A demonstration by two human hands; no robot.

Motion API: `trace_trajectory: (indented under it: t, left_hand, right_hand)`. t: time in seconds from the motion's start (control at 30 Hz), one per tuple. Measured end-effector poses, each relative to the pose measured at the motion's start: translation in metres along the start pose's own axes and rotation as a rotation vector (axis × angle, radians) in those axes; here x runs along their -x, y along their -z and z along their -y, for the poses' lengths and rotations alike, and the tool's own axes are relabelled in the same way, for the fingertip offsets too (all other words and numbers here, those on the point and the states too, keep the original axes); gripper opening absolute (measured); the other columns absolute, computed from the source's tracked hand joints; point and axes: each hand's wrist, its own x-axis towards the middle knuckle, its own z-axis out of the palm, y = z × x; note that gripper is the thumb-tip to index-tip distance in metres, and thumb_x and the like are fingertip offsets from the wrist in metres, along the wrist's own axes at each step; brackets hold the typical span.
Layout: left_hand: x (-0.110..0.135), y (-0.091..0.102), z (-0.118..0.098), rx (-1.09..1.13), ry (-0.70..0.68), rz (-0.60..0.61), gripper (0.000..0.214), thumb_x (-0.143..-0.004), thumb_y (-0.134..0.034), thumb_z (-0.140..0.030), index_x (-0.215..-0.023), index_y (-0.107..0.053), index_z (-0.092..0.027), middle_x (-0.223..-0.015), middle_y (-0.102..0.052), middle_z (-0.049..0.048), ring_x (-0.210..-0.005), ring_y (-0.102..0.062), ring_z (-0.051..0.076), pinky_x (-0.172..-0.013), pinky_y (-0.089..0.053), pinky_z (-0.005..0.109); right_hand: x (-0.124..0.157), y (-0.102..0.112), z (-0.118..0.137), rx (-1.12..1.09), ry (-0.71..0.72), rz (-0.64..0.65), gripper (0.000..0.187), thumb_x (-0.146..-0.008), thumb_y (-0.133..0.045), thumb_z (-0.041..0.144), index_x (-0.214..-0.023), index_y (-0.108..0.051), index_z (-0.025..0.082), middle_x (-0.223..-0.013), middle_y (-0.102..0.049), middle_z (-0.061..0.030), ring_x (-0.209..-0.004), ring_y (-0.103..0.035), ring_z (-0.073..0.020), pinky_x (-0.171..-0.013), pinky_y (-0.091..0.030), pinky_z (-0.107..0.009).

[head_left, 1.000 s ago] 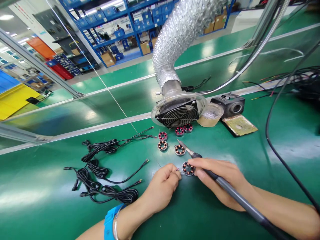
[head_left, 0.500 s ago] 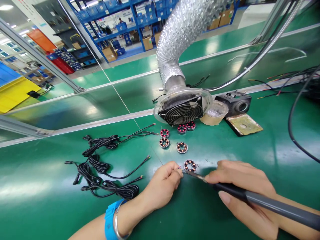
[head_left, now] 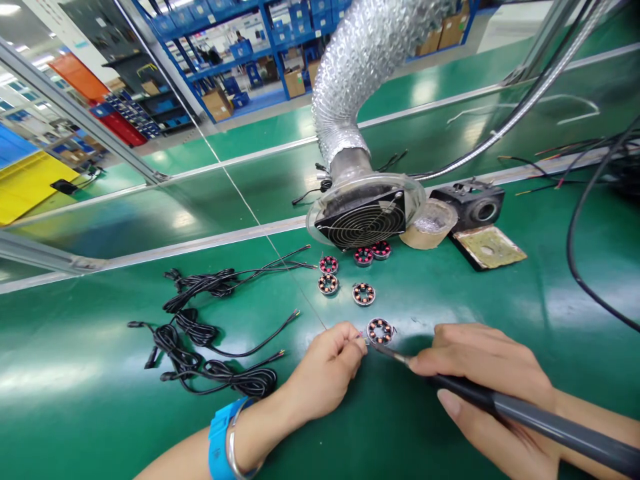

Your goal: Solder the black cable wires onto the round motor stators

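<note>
Soldering iron (head_left: 507, 405): lowered since earlier to coil ring (head_left: 388, 331); tip pointing upper-left, long axis sloping down rightward. Right hand (head_left: 493, 367): curled round iron. Left hand (head_left: 330, 367): fingertips pinched on thin wire (head_left: 365, 343).

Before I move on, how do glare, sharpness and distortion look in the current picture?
Head view: whitish glare on the green tabletop, sharp highlights on the foil duct; head view: the nearest coil ring reads clearly, wires at the left hand are too fine to read, the blue shelving looks soft; head view: wide-angle stretch, tilted lines.
</note>
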Motion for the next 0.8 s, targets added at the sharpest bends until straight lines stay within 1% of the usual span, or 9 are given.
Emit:
trace_trajectory:
  t: [0.2,0.37,0.47,0.6,0.7,0.8]
  left_hand:
    - [0.0,-0.001,-0.001,0.004,-0.008,0.004,0.026,-0.092,-0.048,-0.037,-0.074,-0.043,-0.02,-0.052,-0.032,-0.0103,-0.045,-0.023,0.006,-0.044,-0.02,0.02]
    - [0.001,-0.001,-0.004,0.011,0.008,-0.007,0.029,-0.09,-0.053,-0.041,-0.072,-0.044,-0.02,-0.052,-0.033,-0.0101,-0.045,-0.023,0.006,-0.044,-0.02,0.02]
    - [0.001,-0.001,-0.004,0.025,0.015,-0.005,0.029,-0.089,-0.054,-0.042,-0.073,-0.045,-0.02,-0.051,-0.034,-0.0104,-0.043,-0.022,0.006,-0.044,-0.019,0.02]
    - [0.001,-0.001,-0.006,0.05,0.042,-0.009,0.031,-0.086,-0.057,-0.045,-0.072,-0.046,-0.02,-0.049,-0.035,-0.0106,-0.041,-0.021,0.005,-0.043,-0.017,0.021]
    - [0.001,-0.002,-0.009,0.079,0.056,-0.007,0.033,-0.084,-0.058,-0.048,-0.071,-0.046,-0.02,-0.049,-0.037,-0.0105,-0.038,-0.02,0.004,-0.042,-0.015,0.021]
    - [0.0,-0.003,-0.011,0.125,0.056,-0.003,0.033,-0.081,-0.06,-0.049,-0.073,-0.048,-0.019,-0.047,-0.038,-0.0109,-0.036,-0.019,0.004,-0.039,-0.014,0.02]
  right_hand:
    - [0.0,0.003,0.003,0.004,-0.024,-0.049,0.042,-0.075,-0.049,0.008,-0.112,-0.064,0.021,-0.065,-0.059,-0.0018,-0.048,-0.048,-0.0172,-0.047,-0.031,-0.033]
    - [0.0,0.004,0.002,0.013,-0.002,-0.047,0.043,-0.074,-0.049,0.008,-0.113,-0.063,0.02,-0.066,-0.061,-0.0024,-0.048,-0.047,-0.0175,-0.046,-0.03,-0.033]
    - [0.0,0.003,-0.001,0.016,0.009,-0.036,0.043,-0.074,-0.05,0.008,-0.113,-0.063,0.02,-0.067,-0.062,-0.0029,-0.048,-0.048,-0.0177,-0.047,-0.032,-0.033]
    - [-0.001,0.003,-0.003,0.031,-0.007,-0.048,0.038,-0.076,-0.049,0.01,-0.11,-0.063,0.021,-0.061,-0.055,-0.0008,-0.047,-0.047,-0.017,-0.047,-0.033,-0.032]
    - [-0.004,0.008,-0.005,0.091,0.007,-0.075,0.034,-0.078,-0.049,0.012,-0.107,-0.064,0.021,-0.06,-0.052,0.0001,-0.047,-0.047,-0.0167,-0.047,-0.034,-0.032]
    - [-0.01,0.021,-0.011,0.252,0.03,-0.152,0.031,-0.08,-0.052,0.012,-0.107,-0.064,0.022,-0.066,-0.057,-0.0012,-0.051,-0.051,-0.0166,-0.049,-0.039,-0.032]
